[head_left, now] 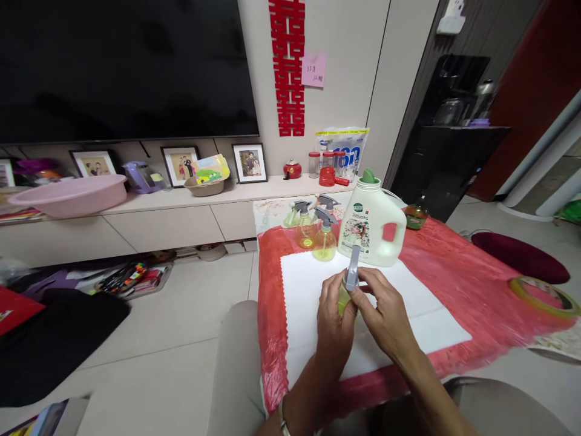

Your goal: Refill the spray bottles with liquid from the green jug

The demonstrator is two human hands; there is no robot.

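Note:
My left hand (334,318) is wrapped round the yellow-green body of a small spray bottle (344,301), held upright over a white cloth (302,290). At its neck, the fingers of my right hand (381,306) close on the grey spray head (353,266). Just beyond stands a large pale detergent jug (374,224) with a green spout (368,176). To the left of the jug are more spray bottles with grey heads; the nearest spray bottle (324,245) holds some yellow-green liquid. Much of the held bottle is hidden by my fingers.
A red plastic cover (436,260) lies over the table, with a roll of tape (542,297) at its right. An amber bottle (416,215) stands behind the jug. Along the wall, a low cabinet (181,227) carries picture frames, a pink basin (68,195) and jars.

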